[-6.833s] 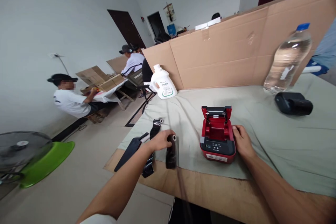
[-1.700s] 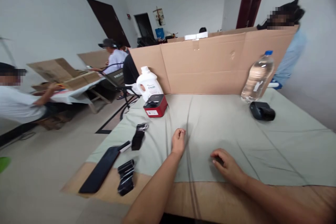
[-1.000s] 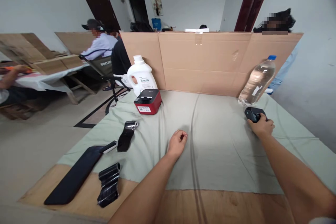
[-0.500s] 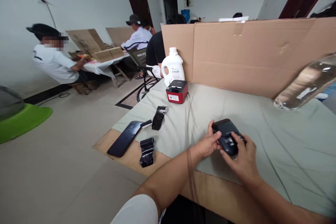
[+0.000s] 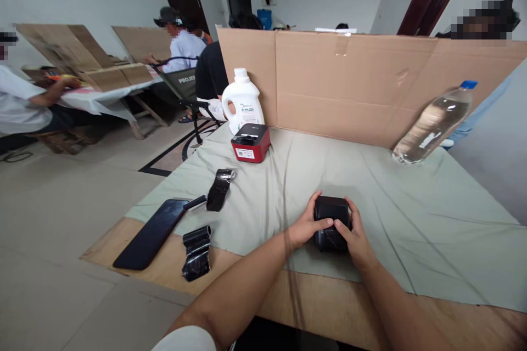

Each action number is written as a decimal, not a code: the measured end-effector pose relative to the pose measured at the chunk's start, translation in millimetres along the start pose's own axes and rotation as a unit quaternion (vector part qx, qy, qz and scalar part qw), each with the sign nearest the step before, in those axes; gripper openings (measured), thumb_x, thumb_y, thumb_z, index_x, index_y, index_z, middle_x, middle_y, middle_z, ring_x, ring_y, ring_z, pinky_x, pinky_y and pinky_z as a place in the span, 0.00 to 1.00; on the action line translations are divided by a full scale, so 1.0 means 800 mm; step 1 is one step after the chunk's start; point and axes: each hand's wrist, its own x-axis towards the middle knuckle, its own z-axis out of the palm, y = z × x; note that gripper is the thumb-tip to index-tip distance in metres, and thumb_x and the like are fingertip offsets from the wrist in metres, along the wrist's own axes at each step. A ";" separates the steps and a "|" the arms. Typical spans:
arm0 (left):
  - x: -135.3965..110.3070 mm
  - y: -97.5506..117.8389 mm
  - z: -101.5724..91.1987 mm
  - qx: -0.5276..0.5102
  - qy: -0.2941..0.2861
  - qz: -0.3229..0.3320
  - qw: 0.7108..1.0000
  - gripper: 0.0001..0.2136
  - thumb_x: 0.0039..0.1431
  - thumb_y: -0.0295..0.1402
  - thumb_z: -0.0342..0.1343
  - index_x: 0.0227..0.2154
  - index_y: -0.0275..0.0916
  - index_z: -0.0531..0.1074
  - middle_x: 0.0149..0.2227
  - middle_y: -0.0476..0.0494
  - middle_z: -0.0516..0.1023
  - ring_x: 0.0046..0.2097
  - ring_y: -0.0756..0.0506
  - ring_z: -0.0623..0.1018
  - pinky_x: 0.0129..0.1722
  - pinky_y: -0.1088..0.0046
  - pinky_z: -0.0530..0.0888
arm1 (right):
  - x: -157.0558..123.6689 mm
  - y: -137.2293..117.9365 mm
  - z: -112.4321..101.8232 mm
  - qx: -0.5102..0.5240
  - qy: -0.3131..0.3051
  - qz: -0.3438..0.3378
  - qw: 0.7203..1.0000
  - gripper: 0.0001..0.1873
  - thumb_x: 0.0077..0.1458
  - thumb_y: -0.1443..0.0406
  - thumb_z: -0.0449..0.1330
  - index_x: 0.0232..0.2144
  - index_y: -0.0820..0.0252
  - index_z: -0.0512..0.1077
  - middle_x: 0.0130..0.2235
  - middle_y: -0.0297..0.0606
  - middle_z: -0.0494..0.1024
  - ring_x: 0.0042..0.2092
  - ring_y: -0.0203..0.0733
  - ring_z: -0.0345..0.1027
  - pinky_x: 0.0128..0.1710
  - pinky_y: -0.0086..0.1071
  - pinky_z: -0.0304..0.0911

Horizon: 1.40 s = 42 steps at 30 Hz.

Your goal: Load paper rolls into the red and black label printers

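Note:
Between my two hands is a black boxy device (image 5: 331,209) with rounded corners, perhaps a small label printer. My left hand (image 5: 308,225) grips its left side, thumb lying across the front. On the opposite side my right hand (image 5: 357,233) has its fingers wrapped round the edge, its thumb almost meeting the left one. Left of my forearm lie two partly unrolled shiny black rolls, a nearer roll (image 5: 196,252) and a farther roll (image 5: 219,191). A dark phone (image 5: 150,236) is beside them, and a small black stick-like piece (image 5: 195,202) touches its far end.
A red and black box-shaped device (image 5: 251,144) stands before a white jug (image 5: 244,100). A clear bottle (image 5: 432,126) with a blue cap leans against the cardboard screen (image 5: 349,82). Other people sit at tables on the left; another person is behind the screen.
My hands have turned the black device; its front top part, open before, now looks closed. Both thumbs have come together on its front. The view has swung right.

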 end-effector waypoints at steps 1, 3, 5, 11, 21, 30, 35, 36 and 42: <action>0.002 0.000 -0.002 -0.004 0.000 -0.012 1.000 0.46 0.44 0.32 0.65 0.65 0.44 0.47 0.60 0.38 0.62 0.55 0.42 0.69 0.54 0.65 0.66 | 0.000 0.000 -0.001 0.013 0.001 0.012 1.000 0.42 0.51 0.52 0.62 0.63 0.47 0.48 0.55 0.41 0.68 0.52 0.47 0.67 0.53 0.45 0.64; 0.006 0.000 -0.009 -0.029 -0.007 -0.049 0.998 0.41 0.47 0.32 0.59 0.64 0.47 0.49 0.56 0.41 0.66 0.45 0.45 0.74 0.43 0.69 0.71 | 0.001 0.000 -0.005 0.040 0.002 0.028 0.999 0.41 0.50 0.53 0.63 0.62 0.46 0.50 0.53 0.40 0.70 0.49 0.47 0.69 0.48 0.44 0.67; 0.010 0.000 -0.014 -0.051 -0.011 -0.082 0.995 0.38 0.46 0.30 0.53 0.63 0.50 0.51 0.47 0.45 0.71 0.33 0.51 0.73 0.31 0.75 0.70 | 0.004 -0.001 -0.007 0.061 0.006 0.037 0.997 0.40 0.50 0.53 0.63 0.61 0.45 0.52 0.52 0.40 0.70 0.47 0.47 0.70 0.45 0.44 0.69; 0.015 0.005 -0.022 -0.031 -0.024 -0.109 0.993 0.40 0.43 0.26 0.51 0.63 0.51 0.53 0.38 0.49 0.69 0.27 0.54 0.71 0.30 0.75 0.70 | 0.006 -0.004 -0.010 0.083 0.024 0.055 0.995 0.40 0.48 0.54 0.64 0.60 0.46 0.54 0.49 0.39 0.72 0.45 0.47 0.70 0.44 0.44 0.69; 0.014 0.009 -0.020 0.012 -0.010 -0.091 0.996 0.37 0.46 0.27 0.52 0.62 0.49 0.53 0.37 0.50 0.69 0.27 0.56 0.70 0.30 0.77 0.71 | 0.007 0.003 -0.019 0.071 -0.019 0.032 0.997 0.46 0.49 0.54 0.63 0.65 0.47 0.46 0.58 0.41 0.67 0.54 0.49 0.66 0.53 0.45 0.64; 0.013 0.010 -0.027 0.033 0.005 -0.104 0.994 0.33 0.46 0.29 0.53 0.59 0.47 0.58 0.38 0.49 0.71 0.27 0.56 0.71 0.28 0.79 0.70 | 0.015 -0.002 -0.035 0.009 -0.068 -0.013 0.998 0.39 0.49 0.53 0.61 0.62 0.48 0.55 0.60 0.39 0.66 0.59 0.49 0.62 0.57 0.46 0.59; 0.011 0.007 -0.028 0.054 0.000 -0.109 0.993 0.32 0.46 0.30 0.55 0.58 0.46 0.59 0.40 0.48 0.71 0.27 0.56 0.70 0.28 0.79 0.70 | 0.021 -0.008 -0.037 -0.020 -0.042 -0.064 0.997 0.30 0.52 0.45 0.57 0.53 0.52 0.66 0.53 0.41 0.73 0.55 0.48 0.65 0.55 0.43 0.61; 0.011 0.007 -0.028 0.063 -0.001 -0.111 0.992 0.32 0.46 0.30 0.55 0.59 0.46 0.59 0.40 0.47 0.71 0.28 0.56 0.70 0.28 0.79 0.70 | 0.022 -0.008 -0.038 -0.023 -0.037 -0.068 0.997 0.29 0.53 0.45 0.56 0.51 0.53 0.67 0.53 0.40 0.73 0.54 0.48 0.66 0.54 0.42 0.62; 0.010 0.008 -0.026 0.150 0.011 -0.091 0.984 0.32 0.50 0.27 0.49 0.61 0.44 0.57 0.46 0.43 0.72 0.32 0.52 0.72 0.29 0.77 0.71 | 0.023 -0.008 -0.036 -0.025 -0.039 -0.047 0.998 0.27 0.53 0.45 0.56 0.49 0.54 0.69 0.50 0.40 0.75 0.51 0.47 0.68 0.52 0.40 0.64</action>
